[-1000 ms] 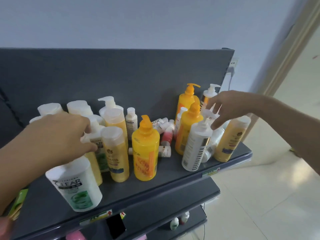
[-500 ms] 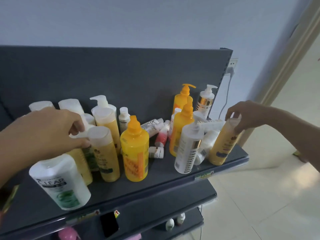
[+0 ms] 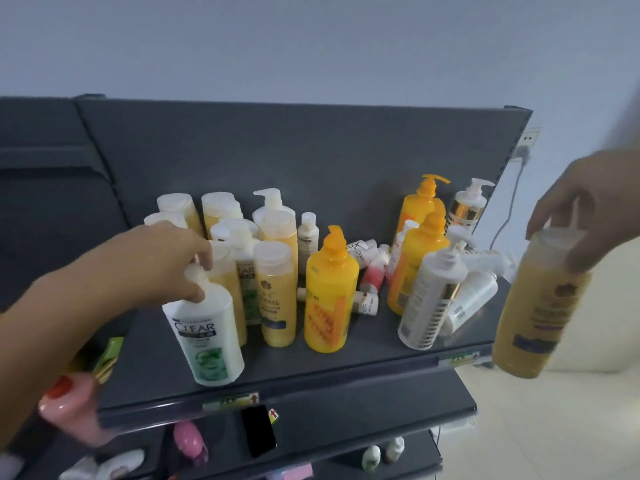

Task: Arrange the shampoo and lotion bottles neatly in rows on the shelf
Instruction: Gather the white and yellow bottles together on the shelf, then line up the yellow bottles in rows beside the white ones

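My left hand grips the top of a white Clear shampoo bottle that stands tilted near the front of the dark grey shelf. My right hand holds a yellow bottle with a white cap by its top, lifted off the shelf's right end. A cluster of yellow and white bottles stands behind the Clear bottle. An orange-capped yellow bottle stands mid-shelf. A white pump bottle leans at the right, beside several small bottles lying down.
Two orange pump bottles and a white-and-gold pump bottle stand at the back right. Lower shelves hold pink bottles, small bottles and a black object. A wall socket with a cable sits right of the shelf.
My right hand has lifted the yellow white-capped bottle off the shelf's right end and out to the right. My left hand still grips the Clear bottle's top. The camera view has swung left.
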`<state>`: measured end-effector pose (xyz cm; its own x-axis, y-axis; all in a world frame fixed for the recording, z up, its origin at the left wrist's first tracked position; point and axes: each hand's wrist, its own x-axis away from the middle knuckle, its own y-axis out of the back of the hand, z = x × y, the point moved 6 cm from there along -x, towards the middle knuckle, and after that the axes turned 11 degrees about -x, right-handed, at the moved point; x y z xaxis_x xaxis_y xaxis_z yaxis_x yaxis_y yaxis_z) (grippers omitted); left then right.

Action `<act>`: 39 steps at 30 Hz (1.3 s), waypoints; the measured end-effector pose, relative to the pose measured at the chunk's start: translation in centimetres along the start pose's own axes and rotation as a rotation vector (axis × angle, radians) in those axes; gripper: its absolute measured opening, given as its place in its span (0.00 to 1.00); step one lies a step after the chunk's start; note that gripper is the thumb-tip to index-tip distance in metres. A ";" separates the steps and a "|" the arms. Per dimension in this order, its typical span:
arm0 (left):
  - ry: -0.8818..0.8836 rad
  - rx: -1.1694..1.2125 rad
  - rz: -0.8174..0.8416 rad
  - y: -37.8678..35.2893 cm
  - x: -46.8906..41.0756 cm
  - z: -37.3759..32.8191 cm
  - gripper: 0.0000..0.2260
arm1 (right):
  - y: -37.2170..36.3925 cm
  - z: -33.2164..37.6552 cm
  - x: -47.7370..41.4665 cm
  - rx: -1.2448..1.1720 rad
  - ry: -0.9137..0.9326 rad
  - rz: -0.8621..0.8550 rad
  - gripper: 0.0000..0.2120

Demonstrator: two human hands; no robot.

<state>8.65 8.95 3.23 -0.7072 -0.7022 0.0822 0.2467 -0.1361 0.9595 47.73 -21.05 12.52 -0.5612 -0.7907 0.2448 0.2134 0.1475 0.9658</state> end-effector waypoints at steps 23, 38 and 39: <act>0.280 0.245 -0.318 1.2 14.5 11.3 0.11 | -8.7 45.8 -3.7 0.065 0.953 -0.072 0.26; 0.228 0.326 -0.398 1.7 13.1 10.9 0.14 | -11.4 47.7 -8.5 -0.083 0.918 0.026 0.33; 0.213 0.328 -0.401 1.9 12.5 10.4 0.14 | -10.9 47.1 -8.7 -0.109 0.910 0.021 0.35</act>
<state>-6.59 7.19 8.92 -0.5454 -0.7703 -0.3303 -0.2569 -0.2214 0.9407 12.59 12.17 3.89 0.2807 -0.9582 0.0554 0.3168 0.1469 0.9371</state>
